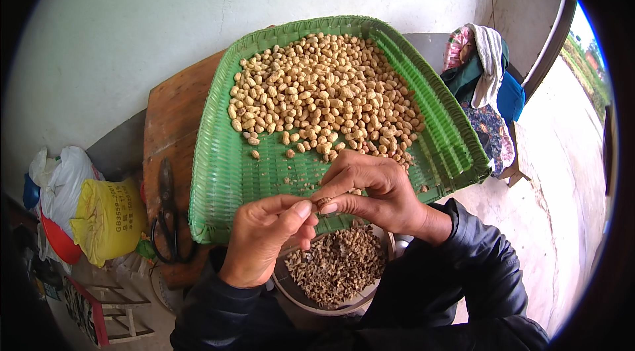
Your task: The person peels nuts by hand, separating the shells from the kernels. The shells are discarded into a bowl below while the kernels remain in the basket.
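Observation:
Both hands meet over the near edge of a green woven tray (pixel 213 162). Between the thumb and fingertips of my right hand (pixel 374 192) is a small brown peanut (pixel 323 200). The thumb and forefinger of my left hand (pixel 273 232) close at its left side, partly hiding it. A large heap of unshelled peanuts (pixel 317 88) covers the far part of the tray, with a few loose ones nearer me. Below my hands, a round basin (pixel 283 286) holds many small brown fragments (pixel 337 266), probably broken peanut shells.
The tray rests on a wooden table (pixel 173 103), where black-handled scissors (pixel 168 217) lie at left. A yellow sack (pixel 111 217) and a white plastic bag (pixel 64 192) stand further left. At right, cloths (pixel 486 68) are piled by a wooden stool (pixel 521 157). A wall (pixel 173 13) rises behind.

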`<state>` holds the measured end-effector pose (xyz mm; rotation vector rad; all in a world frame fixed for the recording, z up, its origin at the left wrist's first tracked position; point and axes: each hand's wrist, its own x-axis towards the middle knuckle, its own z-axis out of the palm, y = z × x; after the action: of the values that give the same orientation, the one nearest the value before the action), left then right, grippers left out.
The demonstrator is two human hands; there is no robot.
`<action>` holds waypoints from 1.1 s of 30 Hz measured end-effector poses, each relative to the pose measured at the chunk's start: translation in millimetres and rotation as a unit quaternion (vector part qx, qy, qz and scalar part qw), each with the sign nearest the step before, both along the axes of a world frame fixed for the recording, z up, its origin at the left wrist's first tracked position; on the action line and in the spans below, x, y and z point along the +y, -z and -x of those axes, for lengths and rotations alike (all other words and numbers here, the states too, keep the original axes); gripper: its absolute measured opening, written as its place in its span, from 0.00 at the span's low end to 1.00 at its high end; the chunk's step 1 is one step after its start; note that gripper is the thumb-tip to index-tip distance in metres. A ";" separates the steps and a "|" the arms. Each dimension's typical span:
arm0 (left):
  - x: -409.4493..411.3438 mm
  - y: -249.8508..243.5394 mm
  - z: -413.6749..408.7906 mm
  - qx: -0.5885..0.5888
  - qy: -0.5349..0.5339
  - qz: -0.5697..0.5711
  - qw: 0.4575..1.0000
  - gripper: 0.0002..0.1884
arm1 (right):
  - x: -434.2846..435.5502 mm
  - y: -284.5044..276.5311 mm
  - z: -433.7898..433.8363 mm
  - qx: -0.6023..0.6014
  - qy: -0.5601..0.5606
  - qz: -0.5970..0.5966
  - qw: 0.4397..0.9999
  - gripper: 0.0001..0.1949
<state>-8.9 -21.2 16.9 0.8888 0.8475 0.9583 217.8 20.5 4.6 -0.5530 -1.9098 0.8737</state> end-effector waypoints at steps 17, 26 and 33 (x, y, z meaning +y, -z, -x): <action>-1.4 2.7 3.4 0.197 0.097 -0.228 0.949 0.17 | 5.5 -0.7 -4.0 -0.031 0.006 -0.019 0.999 0.07; -2.6 4.2 -0.2 -0.089 0.105 0.055 0.989 0.27 | 5.7 6.9 -1.8 -0.194 0.078 -0.315 0.926 0.13; -2.8 5.5 -2.1 -0.072 0.095 0.048 0.992 0.24 | 6.4 4.8 -4.8 -0.179 0.089 -0.295 0.934 0.16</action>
<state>-6.8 -24.0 11.3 0.7927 0.6678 0.7989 222.6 26.9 -0.2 -0.5218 -2.2704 0.0535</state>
